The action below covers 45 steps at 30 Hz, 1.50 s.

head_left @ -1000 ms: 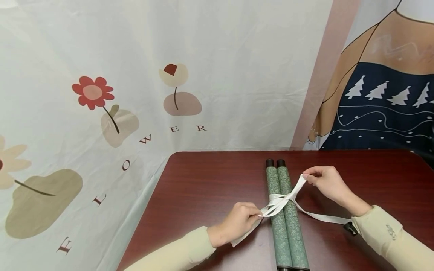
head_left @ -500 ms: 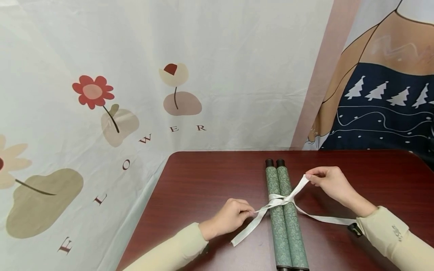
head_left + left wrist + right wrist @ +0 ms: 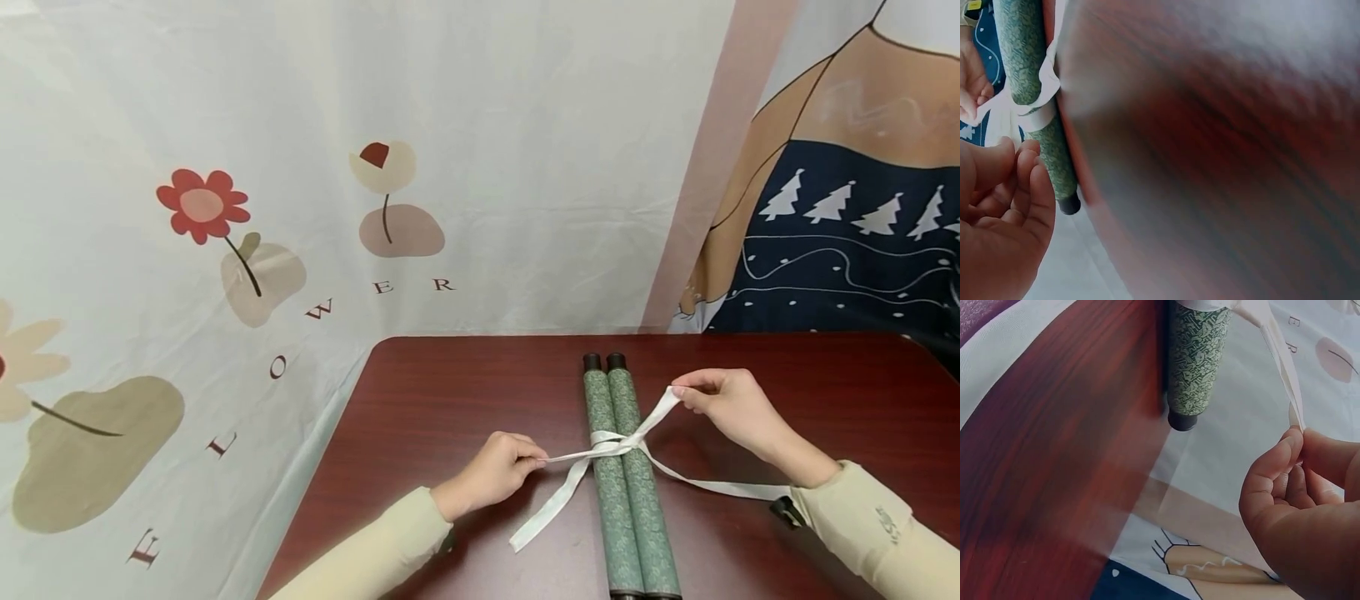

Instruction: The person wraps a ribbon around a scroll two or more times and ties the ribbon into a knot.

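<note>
Two green patterned scrolls (image 3: 619,500) with dark end knobs lie side by side on the table, and a white ribbon (image 3: 609,443) wraps around their middle. My left hand (image 3: 491,473) pinches one ribbon strand and holds it taut to the left of the scrolls. On the other side, my right hand (image 3: 731,408) pinches a folded length of ribbon between thumb and forefinger, raised above the table. In the right wrist view that ribbon (image 3: 1285,362) runs down into the fingertips. One loose tail lies toward the front left, another trails right toward the right sleeve.
The dark red wooden table (image 3: 435,392) extends around the scrolls. Behind and to the left hangs a pale cloth (image 3: 525,167) printed with flowers and letters. A dark band with a black piece (image 3: 786,512) sits at the right cuff.
My left hand has drawn the strand leftward and slightly away from me, pulling it straight and narrow. The loose front tail now lies free of that hand. My right hand stays nearly in place.
</note>
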Motion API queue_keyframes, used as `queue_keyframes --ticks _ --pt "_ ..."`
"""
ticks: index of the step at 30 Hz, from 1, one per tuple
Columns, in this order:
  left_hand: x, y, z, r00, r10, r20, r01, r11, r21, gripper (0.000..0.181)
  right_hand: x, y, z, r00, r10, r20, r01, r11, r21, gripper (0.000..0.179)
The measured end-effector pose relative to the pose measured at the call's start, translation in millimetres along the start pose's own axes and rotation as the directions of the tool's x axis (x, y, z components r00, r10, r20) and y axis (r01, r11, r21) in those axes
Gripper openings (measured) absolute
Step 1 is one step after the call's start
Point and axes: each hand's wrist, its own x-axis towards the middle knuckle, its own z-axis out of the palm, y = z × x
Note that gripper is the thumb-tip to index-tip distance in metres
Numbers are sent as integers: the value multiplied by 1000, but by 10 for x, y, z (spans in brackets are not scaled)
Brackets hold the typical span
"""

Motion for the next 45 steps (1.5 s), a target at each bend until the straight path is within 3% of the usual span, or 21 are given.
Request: queue_keyframes --ticks 8,17,24,36,45 --pt "-42 -123 -49 1000 11 9 -11 999 48 8 14 62 -2 999 40 28 -39 999 -20 16" --pt "-33 -164 -157 999 -32 9 32 997 65 8 -28 247 -96 998 56 38 -54 996 -69 16" --pt "2 -207 -164 999 -40 2 40 995 96 9 -86 378 -190 995 87 56 -82 993 -83 16" --pt "126 -198 -172 996 -83 -7 84 993 79 8 -259 561 -322 990 126 71 -115 984 -135 13" --pt "276 -197 -133 998 -56 -11 57 989 140 8 -420 612 -423 983 162 88 -150 980 -134 14"
